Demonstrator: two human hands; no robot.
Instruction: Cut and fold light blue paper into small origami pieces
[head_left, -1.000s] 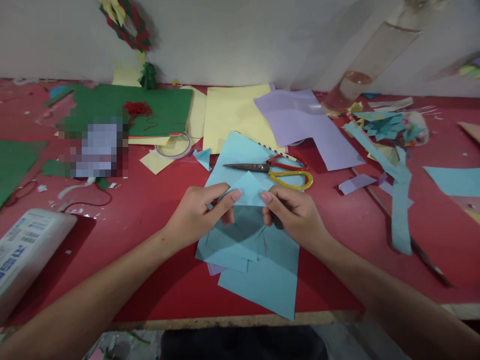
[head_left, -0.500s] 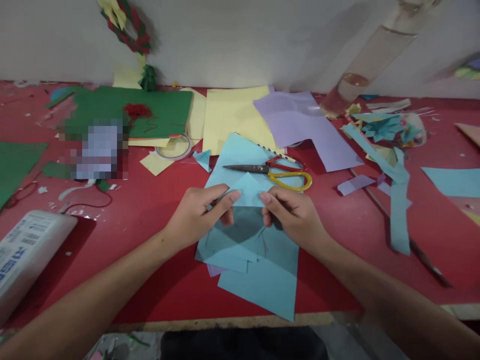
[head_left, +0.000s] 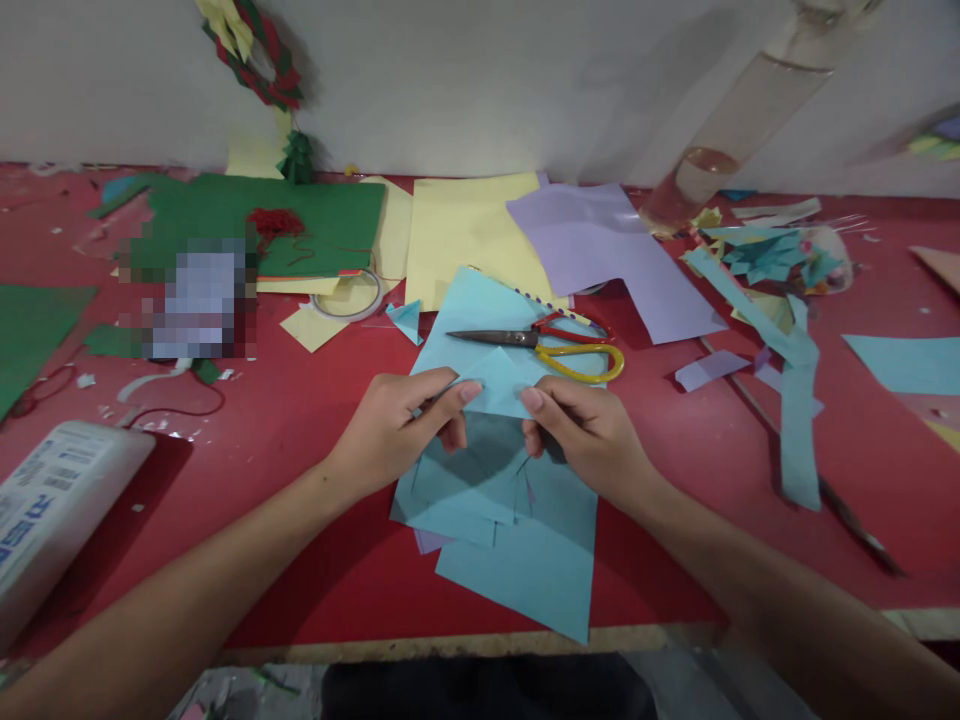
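A small folded light-blue paper [head_left: 500, 385], pointed at the top, is held up between both hands. My left hand [head_left: 409, 425] pinches its left corner between thumb and fingers. At its right corner, my right hand [head_left: 585, 425] has a similar pinch. Beneath the hands, several light-blue sheets [head_left: 540, 570] lie stacked on the red table [head_left: 300, 560]. Just beyond the folded paper, scissors [head_left: 510, 338] with one red and one yellow handle rest on the blue sheets, blades pointing left.
Behind are green paper [head_left: 337, 225], yellow paper [head_left: 465, 235], purple paper [head_left: 622, 250] and a tape roll [head_left: 347, 296]. Left are a phone [head_left: 202, 300] and a white box-like object [head_left: 67, 500]. A liquid-filled container [head_left: 694, 180], blue strips [head_left: 799, 430] and a thin stick [head_left: 847, 510] are right.
The folded paper has tilted slightly, its tip shifting a little to the right. Both hands keep their pinch in nearly the same place.
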